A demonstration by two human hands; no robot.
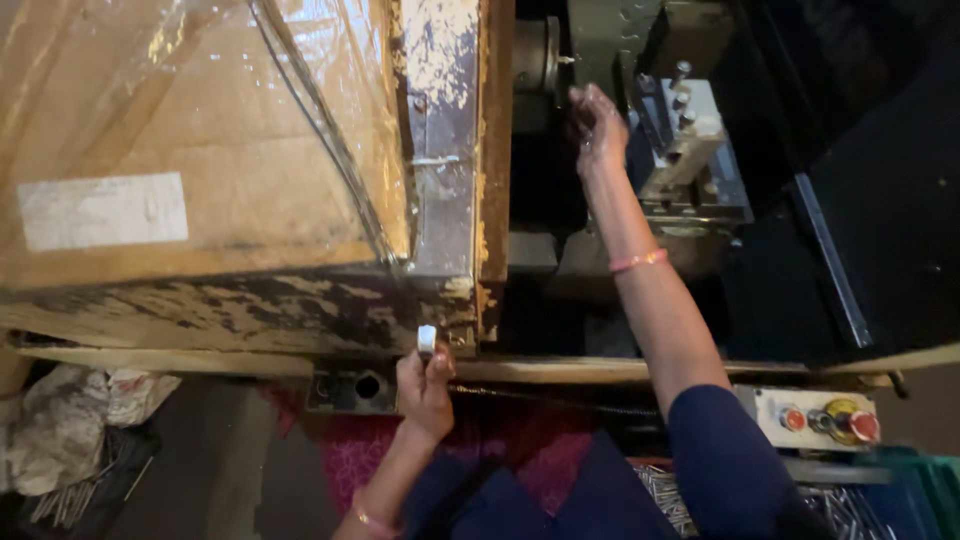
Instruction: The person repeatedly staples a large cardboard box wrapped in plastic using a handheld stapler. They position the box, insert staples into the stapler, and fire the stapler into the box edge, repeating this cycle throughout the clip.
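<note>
My left hand (424, 385) is raised in front of a worn wooden and metal machine cover (440, 150), fingers closed on a small white handle or knob (427, 339) at its lower edge. My right hand (597, 125) reaches far into the dark machine bay, fingers curled beside a round metal chuck (537, 55) and a grey tool post with bolts (685, 140). Whether it holds a small part is hidden. A pink bangle sits on each wrist.
A plastic-wrapped cardboard sheet with a white label (190, 140) covers the left. A control box with red and yellow buttons (815, 418) sits at lower right. Crumpled rags (70, 420) lie lower left; thin metal rods (665, 495) fill a bin below.
</note>
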